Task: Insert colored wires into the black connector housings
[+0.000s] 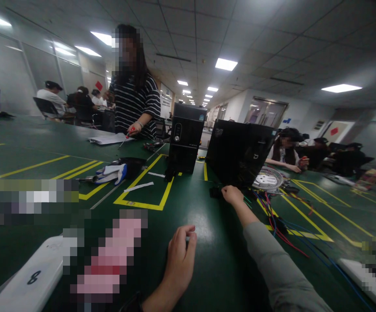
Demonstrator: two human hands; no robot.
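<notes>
The right hand [231, 195] reaches the foot of the black computer case [240, 151] at the middle of the green tabletop [207, 225], beside loose cables [272, 216]; whether it grips anything cannot be told. Nearer the tabletop's near edge, the left hand [179, 255] is curled, pinching a small pale piece [187, 238].

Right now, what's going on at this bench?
The person's right hand reaches out to a small black part at the foot of the black case panel, beside loose red and blue wires and a white fan. Their left hand rests curled on the green table, possibly pinching something small. Across the table, a standing person in a striped shirt holds a red-handled screwdriver.
</notes>
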